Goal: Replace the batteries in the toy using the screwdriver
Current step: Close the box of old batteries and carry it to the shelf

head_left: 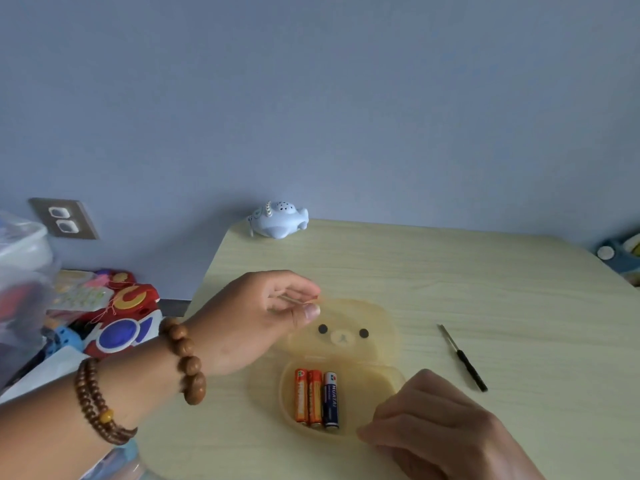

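Note:
A translucent yellow bear-faced case (375, 344) lies open on the table, its lid folded back. Its tray holds three batteries: two orange ones (308, 398) and a dark blue one (330, 400). My left hand (256, 317) pinches the far left rim of the lid between thumb and fingers. My right hand (440, 427) rests on the tray's right front edge, fingers curled against it. A small black-handled screwdriver (464, 358) lies on the table to the right of the case. A pale blue toy (278, 220) stands at the table's far left corner by the wall.
The light wooden table (485, 289) ends on the left, where colourful toys (114, 317) are piled below its edge. A clear plastic bin (20, 265) is at the far left. A wall socket (64, 220) is behind it. A blue container (623, 254) sits at the right edge.

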Action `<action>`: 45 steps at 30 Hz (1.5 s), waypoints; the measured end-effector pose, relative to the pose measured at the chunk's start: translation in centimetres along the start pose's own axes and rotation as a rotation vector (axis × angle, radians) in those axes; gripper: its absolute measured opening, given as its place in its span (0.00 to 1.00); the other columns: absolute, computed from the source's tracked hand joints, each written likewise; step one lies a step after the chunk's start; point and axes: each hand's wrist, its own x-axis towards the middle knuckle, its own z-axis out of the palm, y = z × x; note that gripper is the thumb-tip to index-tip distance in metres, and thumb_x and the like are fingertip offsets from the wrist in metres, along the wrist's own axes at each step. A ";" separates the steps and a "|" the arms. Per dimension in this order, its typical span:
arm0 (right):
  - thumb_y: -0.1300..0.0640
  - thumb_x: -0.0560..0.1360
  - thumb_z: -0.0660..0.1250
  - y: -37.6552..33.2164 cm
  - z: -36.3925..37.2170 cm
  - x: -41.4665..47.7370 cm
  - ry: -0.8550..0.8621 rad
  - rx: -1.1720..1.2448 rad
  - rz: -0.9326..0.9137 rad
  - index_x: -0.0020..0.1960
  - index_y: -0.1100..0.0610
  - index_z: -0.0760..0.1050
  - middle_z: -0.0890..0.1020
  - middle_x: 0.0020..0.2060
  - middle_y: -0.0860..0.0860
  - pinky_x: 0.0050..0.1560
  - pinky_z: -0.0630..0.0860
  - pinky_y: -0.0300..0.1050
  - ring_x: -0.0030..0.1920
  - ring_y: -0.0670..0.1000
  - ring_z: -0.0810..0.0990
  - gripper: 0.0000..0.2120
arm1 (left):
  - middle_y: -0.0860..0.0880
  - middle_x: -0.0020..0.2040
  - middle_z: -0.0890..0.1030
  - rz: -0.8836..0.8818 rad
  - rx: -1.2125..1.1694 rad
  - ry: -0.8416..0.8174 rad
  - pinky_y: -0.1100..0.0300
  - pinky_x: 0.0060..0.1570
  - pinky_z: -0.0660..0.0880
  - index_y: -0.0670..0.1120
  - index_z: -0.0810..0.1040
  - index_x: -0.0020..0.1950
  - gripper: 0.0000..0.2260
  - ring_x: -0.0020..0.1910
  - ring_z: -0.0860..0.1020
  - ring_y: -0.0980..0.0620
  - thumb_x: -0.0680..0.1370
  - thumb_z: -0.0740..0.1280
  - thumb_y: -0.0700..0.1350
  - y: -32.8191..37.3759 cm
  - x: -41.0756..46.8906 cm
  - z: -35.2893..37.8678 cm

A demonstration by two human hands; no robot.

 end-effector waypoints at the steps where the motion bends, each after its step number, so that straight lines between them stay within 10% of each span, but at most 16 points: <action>1: 0.55 0.79 0.69 0.1 0.0 0.0 0.002 0.004 0.009 0.48 0.46 0.84 0.82 0.44 0.39 0.43 0.77 0.35 0.44 0.44 0.80 0.06 | 0.62 0.54 0.83 0.002 -0.046 0.030 0.56 0.60 0.78 0.57 0.81 0.57 0.10 0.52 0.83 0.64 0.76 0.72 0.50 0.2 -0.2 -0.1; 12: 0.49 0.69 0.75 -1.0 0.0 -0.6 0.232 0.005 0.224 0.36 0.46 0.83 0.81 0.47 0.43 0.48 0.72 0.25 0.45 0.40 0.82 0.04 | 0.51 0.49 0.81 0.338 -0.118 -0.175 0.54 0.56 0.78 0.53 0.88 0.43 0.07 0.52 0.83 0.47 0.68 0.81 0.47 1.6 -2.8 -1.2; 16: 0.50 0.57 0.82 -0.6 0.3 -1.0 0.311 0.006 0.323 0.44 0.54 0.81 0.78 0.50 0.46 0.43 0.77 0.26 0.46 0.41 0.83 0.20 | 0.56 0.55 0.80 0.442 0.101 -0.151 0.51 0.57 0.77 0.56 0.87 0.40 0.06 0.54 0.81 0.53 0.67 0.81 0.52 1.1 -3.8 -0.8; 20: 0.44 0.62 0.80 -0.2 0.1 -1.1 0.156 0.015 0.303 0.66 0.56 0.78 0.76 0.58 0.46 0.51 0.77 0.28 0.50 0.41 0.82 0.36 | 0.62 0.62 0.79 0.501 0.183 -0.110 0.61 0.57 0.77 0.55 0.81 0.44 0.12 0.58 0.81 0.59 0.67 0.82 0.52 0.4 -4.5 -0.2; 24: 0.31 0.71 0.68 -0.5 -0.5 -0.2 0.091 -0.146 0.259 0.59 0.47 0.84 0.81 0.54 0.46 0.43 0.75 0.38 0.44 0.48 0.77 0.26 | 0.63 0.63 0.79 0.548 0.256 -0.116 0.64 0.61 0.74 0.56 0.84 0.53 0.19 0.64 0.76 0.63 0.64 0.82 0.55 -0.3 -4.4 -0.1; 28: 0.29 0.68 0.68 -0.7 -1.2 0.4 0.025 -0.013 0.348 0.57 0.39 0.81 0.76 0.67 0.38 0.51 0.78 0.38 0.60 0.41 0.80 0.22 | 0.62 0.60 0.81 0.580 0.286 -0.124 0.60 0.61 0.75 0.54 0.85 0.49 0.16 0.66 0.76 0.60 0.65 0.81 0.55 -0.6 -4.2 0.1; 45: 0.32 0.63 0.71 -0.8 -2.2 1.5 -0.281 -0.090 0.319 0.72 0.36 0.65 0.64 0.72 0.28 0.51 0.81 0.38 0.66 0.32 0.71 0.40 | 0.65 0.65 0.69 0.574 0.420 -0.181 0.69 0.59 0.71 0.59 0.74 0.66 0.28 0.63 0.73 0.64 0.68 0.79 0.56 -1.6 -4.6 0.8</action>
